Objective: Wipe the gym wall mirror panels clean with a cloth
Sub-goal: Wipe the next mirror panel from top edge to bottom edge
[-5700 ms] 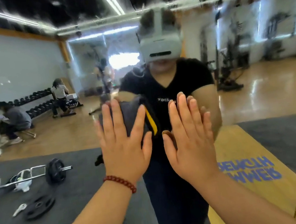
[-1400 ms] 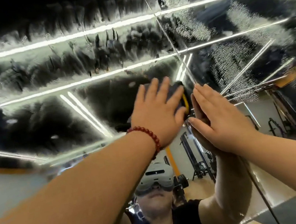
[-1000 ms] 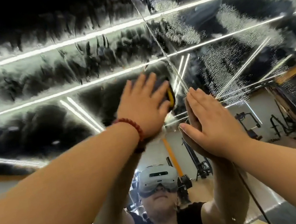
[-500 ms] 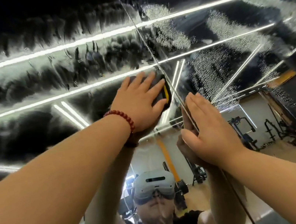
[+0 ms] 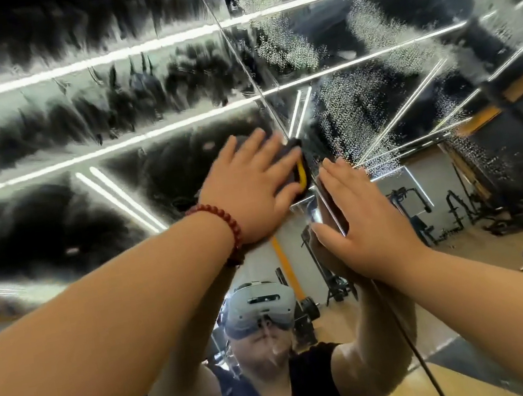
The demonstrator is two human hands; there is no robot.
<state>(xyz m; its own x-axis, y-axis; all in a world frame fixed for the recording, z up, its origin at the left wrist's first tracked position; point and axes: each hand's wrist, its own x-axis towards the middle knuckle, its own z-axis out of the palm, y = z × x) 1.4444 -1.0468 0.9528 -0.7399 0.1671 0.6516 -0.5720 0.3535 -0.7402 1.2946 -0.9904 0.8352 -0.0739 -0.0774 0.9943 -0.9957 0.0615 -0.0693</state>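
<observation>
Head view, only 1 camera. Left hand [image 5: 253, 185] flat, fingers [image 5: 266, 152] straight and spread, palm pressing a dark cloth [image 5: 297, 171] with a yellow edge against the mirror [image 5: 71, 132], high up on the left panel, just beside the seam [image 5: 242, 64] between the 2 panels. Flat palm likely spreads pressure over the whole cloth for wiping. Red bead bracelet [image 5: 222, 217] on the left wrist. Right hand [image 5: 362, 216] also open, fingers straight and together, flat on the glass at the seam, just right of the cloth, holding nothing; probably a brace for reaching up. Left panel shows smeared wet streaks above the cloth; right panel carries spray droplets [image 5: 352, 108], not yet wiped. Judgement: upper area mid-wipe, right panel to do. Reflection shows the person's headset [image 5: 260, 304] and gym equipment [image 5: 408, 205].
</observation>
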